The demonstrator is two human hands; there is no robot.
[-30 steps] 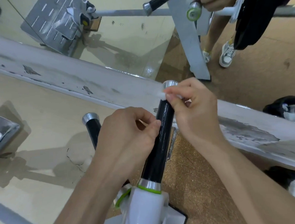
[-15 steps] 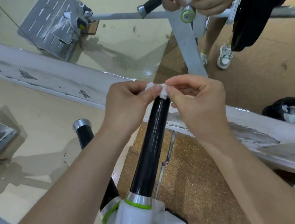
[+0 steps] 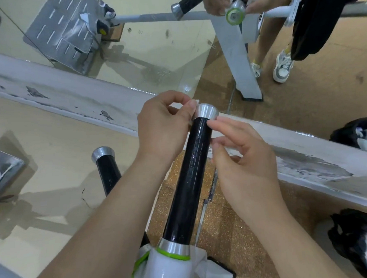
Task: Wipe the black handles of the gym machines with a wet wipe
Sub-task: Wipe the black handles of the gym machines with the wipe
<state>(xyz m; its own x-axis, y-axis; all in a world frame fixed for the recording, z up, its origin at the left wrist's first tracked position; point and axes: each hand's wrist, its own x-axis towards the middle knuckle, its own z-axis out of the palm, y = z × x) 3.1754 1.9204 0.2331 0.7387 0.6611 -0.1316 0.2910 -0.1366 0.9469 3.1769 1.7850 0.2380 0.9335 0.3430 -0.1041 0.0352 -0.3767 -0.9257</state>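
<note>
A glossy black handle (image 3: 192,176) with a silver end cap (image 3: 206,111) rises from the white machine arm (image 3: 169,272) at the bottom centre. My left hand (image 3: 163,129) sits left of the cap. Its thumb and forefinger pinch a small white wet wipe (image 3: 197,100) against the cap's edge, and most of the wipe is hidden. My right hand (image 3: 242,163) is on the right of the handle with relaxed fingers, its fingertips touching the black grip just below the cap. A second black handle (image 3: 107,171) with its own silver cap stands lower left.
A worn white ledge (image 3: 71,97) runs across below a mirror (image 3: 153,45), which reflects my hands, the machine frame and sneakers. Cork-coloured flooring (image 3: 224,231) lies under the handle. Black bags (image 3: 359,242) sit at the right. A grey metal plate (image 3: 1,167) is at the left edge.
My right hand has let go of the wipe at the handle's tip and dropped to the grip's side. The silver cap is uncovered, and my left hand keeps the wipe at it.
</note>
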